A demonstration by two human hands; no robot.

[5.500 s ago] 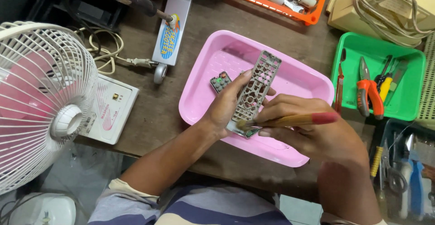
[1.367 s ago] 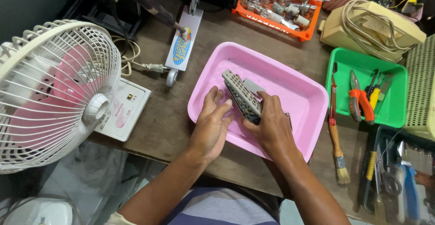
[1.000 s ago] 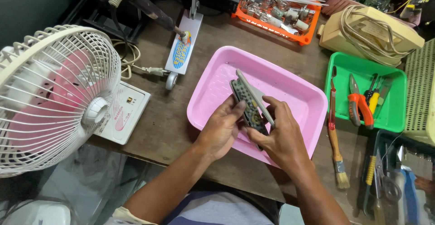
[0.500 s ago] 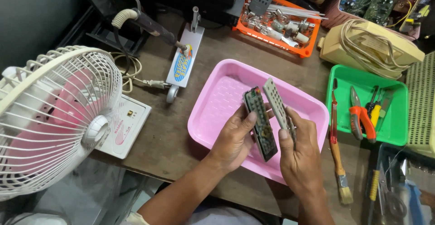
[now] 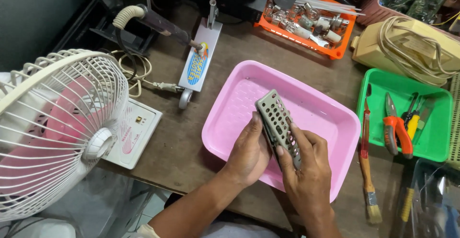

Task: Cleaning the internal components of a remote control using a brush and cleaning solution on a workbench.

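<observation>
3 trays (image 5: 225, 123) – 1 fan (image 5: 57, 128), 1 brush (image 5: 366, 171), 1 pliers (image 5: 395, 128), 2 hands (image 5: 249, 154).

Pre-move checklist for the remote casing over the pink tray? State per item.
1. Both hands on the casing: ok. Left hand and right hand grip the grey remote casing from either side.
2. Casing over the pink tray: ok, so loose parts would likely drop into it.
3. Tray floor free of parts: ok as far as it shows; the part under the hands is hidden.
4. Casing halves closed or parted: cannot tell from this angle.
5. Brush within reach: ok, on the table right of the tray.
6. Pliers at hand: ok, in the green tray.
</observation>
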